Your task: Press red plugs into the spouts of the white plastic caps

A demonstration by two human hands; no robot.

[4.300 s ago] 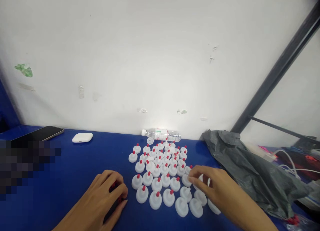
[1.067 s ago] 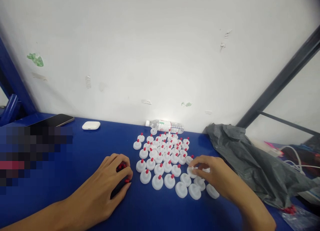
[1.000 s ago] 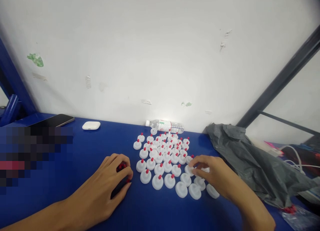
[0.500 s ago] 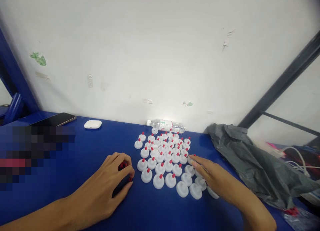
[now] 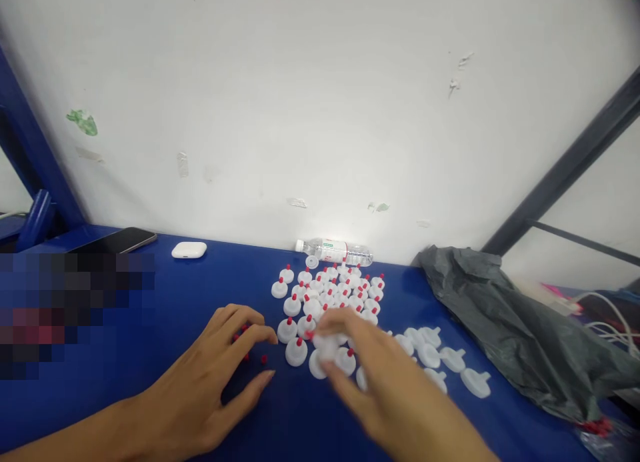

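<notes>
A cluster of several white nozzle caps with red tips (image 5: 330,295) stands on the blue table (image 5: 165,295). To its right lie several white caps without red tips (image 5: 453,359). My left hand (image 5: 210,379) rests on the table left of the cluster. Its fingers are spread and arched over a few loose small red tips (image 5: 263,359). My right hand (image 5: 380,382) reaches across the front of the cluster, smeared by motion. Its fingertips pinch a white cap (image 5: 327,345) close to my left index finger.
A clear water bottle (image 5: 335,251) lies against the white wall behind the caps. A phone (image 5: 117,239) and a white earbud case (image 5: 189,250) sit at the back left. A crumpled grey plastic bag (image 5: 500,315) covers the right side, with cables (image 5: 610,309) beyond it.
My right hand swept left from the uncapped white caps to the front of the cluster, carrying a white cap. My left hand's fingers loosened and spread, exposing red tips. The uncapped caps are now uncovered.
</notes>
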